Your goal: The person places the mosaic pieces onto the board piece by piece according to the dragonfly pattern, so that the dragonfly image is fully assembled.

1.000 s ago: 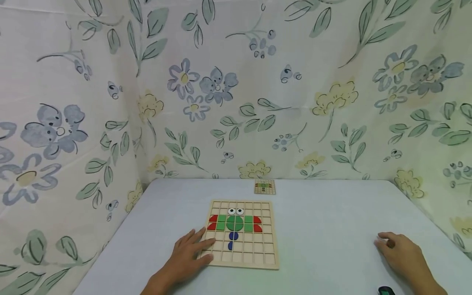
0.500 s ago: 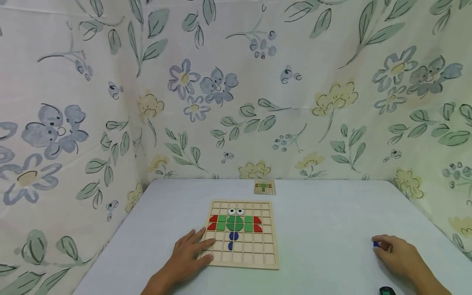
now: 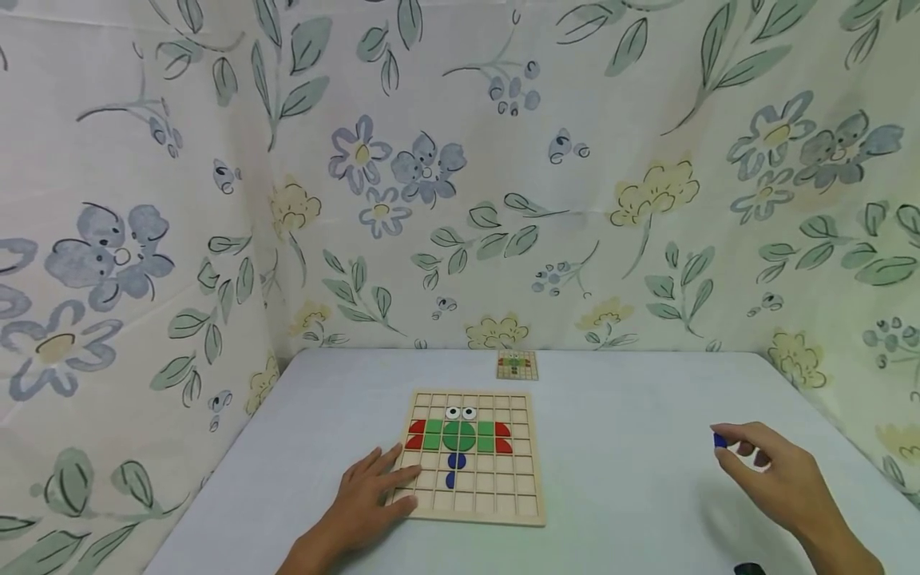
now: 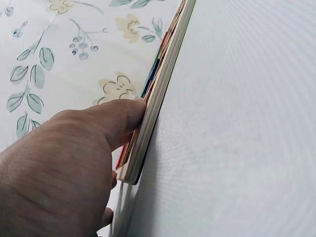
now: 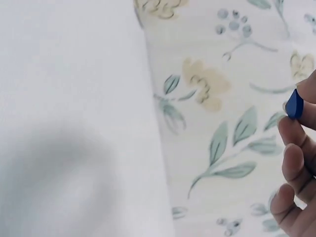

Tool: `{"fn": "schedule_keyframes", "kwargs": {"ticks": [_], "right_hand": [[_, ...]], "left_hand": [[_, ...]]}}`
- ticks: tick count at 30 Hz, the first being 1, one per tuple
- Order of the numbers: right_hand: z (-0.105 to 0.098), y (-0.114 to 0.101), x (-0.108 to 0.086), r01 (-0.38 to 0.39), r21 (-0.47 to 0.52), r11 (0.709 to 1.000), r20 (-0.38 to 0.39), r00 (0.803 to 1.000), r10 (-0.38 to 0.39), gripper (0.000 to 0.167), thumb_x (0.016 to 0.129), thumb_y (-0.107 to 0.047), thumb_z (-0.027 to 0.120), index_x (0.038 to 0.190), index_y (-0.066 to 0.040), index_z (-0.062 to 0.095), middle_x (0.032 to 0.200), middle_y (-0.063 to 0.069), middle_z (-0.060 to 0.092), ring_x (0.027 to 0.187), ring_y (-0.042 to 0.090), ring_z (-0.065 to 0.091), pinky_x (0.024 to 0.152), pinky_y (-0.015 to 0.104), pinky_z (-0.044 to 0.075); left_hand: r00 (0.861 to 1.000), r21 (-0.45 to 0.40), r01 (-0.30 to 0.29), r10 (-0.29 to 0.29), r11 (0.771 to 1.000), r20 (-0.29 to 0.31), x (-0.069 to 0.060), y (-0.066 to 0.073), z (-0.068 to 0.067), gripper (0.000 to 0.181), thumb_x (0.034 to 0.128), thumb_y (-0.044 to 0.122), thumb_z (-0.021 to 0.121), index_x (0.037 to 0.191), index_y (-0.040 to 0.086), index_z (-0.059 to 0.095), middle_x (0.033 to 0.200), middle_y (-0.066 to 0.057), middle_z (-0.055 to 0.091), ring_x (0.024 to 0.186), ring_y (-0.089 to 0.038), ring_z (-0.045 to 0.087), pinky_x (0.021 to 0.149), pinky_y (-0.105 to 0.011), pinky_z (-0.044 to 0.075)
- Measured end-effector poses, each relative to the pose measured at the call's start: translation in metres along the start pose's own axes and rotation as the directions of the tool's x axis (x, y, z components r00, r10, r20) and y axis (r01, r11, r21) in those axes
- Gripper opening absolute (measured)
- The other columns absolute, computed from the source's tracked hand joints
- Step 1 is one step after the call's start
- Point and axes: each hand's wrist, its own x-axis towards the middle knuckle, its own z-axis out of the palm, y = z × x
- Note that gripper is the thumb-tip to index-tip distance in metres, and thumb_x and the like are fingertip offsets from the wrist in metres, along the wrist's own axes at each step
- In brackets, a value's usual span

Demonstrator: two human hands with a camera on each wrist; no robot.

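Note:
A wooden grid board [image 3: 496, 483] lies left of the table's middle, with green, red and blue pieces and two eye pieces set in its cells. My left hand [image 3: 370, 495] rests on the board's near left corner, fingers spread over its edge; the left wrist view shows the thumb on the board's rim [image 4: 143, 136]. Raised above the table at the right, my right hand [image 3: 779, 479] pinches a small blue piece [image 3: 719, 440] between thumb and fingertips. In the right wrist view the blue piece [image 5: 295, 104] shows a curved side and a pointed end.
A small pattern card [image 3: 517, 365] showing a similar figure lies at the table's far edge. A dark object [image 3: 750, 569] is cut off by the bottom of the head view. Floral cloth [image 3: 460, 200] hangs behind and beside the white table [image 3: 625, 431].
My right hand has lifted off the table and moved slightly left and up, with the blue piece now visible in its fingertips. The left hand and the board have stayed put.

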Motion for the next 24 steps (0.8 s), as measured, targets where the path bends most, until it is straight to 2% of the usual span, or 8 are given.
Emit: {"fn": "schedule_keyframes", "kwargs": {"ticks": [6, 12, 18, 24], "right_hand": [[-0.009, -0.052, 0.005, 0.148, 0.115, 0.982, -0.085, 0.987, -0.139, 0.031, 0.075, -0.002, 0.08, 0.103, -0.014, 0.072, 0.091, -0.013, 0.064, 0.079, -0.002, 0.046, 0.064, 0.014, 0.036], [-0.001, -0.098, 0.011, 0.326, 0.181, 0.928, -0.135, 0.943, -0.305, 0.041, 0.068, 0.008, 0.08, 0.103, -0.012, 0.072, 0.092, -0.008, 0.065, 0.082, 0.001, 0.05, 0.071, 0.013, 0.038], [0.012, -0.132, 0.015, 0.364, 0.216, 0.906, -0.119, 0.931, -0.345, 0.039, 0.071, 0.005, 0.08, 0.105, -0.011, 0.072, 0.097, -0.009, 0.065, 0.084, 0.006, 0.053, 0.073, 0.015, 0.04], [0.032, -0.153, 0.017, 0.374, 0.268, 0.888, -0.102, 0.927, -0.36, 0.038, 0.073, 0.004, 0.079, 0.106, -0.012, 0.072, 0.099, -0.011, 0.063, 0.085, 0.009, 0.054, 0.072, 0.02, 0.043]], "left_hand": [[1.0, 0.001, -0.003, 0.003, 1.0, 0.008, 0.001, -0.001, 0.002, 0.049, 0.0891, 0.058, 0.058, 0.129, 0.03, 0.064, 0.15, -0.008, 0.038, 0.138, -0.043, 0.022, 0.103, -0.067, 0.013], [1.0, 0.007, 0.001, -0.001, 1.0, 0.006, 0.0, -0.002, 0.001, 0.049, 0.0889, 0.057, 0.058, 0.129, 0.03, 0.064, 0.15, -0.009, 0.038, 0.138, -0.043, 0.023, 0.103, -0.067, 0.014], [1.0, 0.007, 0.006, -0.006, 1.0, 0.007, 0.0, 0.0, 0.0, 0.049, 0.0879, 0.058, 0.059, 0.129, 0.031, 0.064, 0.15, -0.008, 0.038, 0.138, -0.043, 0.023, 0.102, -0.067, 0.014], [1.0, 0.012, 0.008, -0.008, 1.0, 0.005, 0.001, 0.0, 0.0, 0.049, 0.088, 0.058, 0.059, 0.129, 0.031, 0.064, 0.15, -0.008, 0.038, 0.138, -0.043, 0.023, 0.102, -0.067, 0.014]]}}
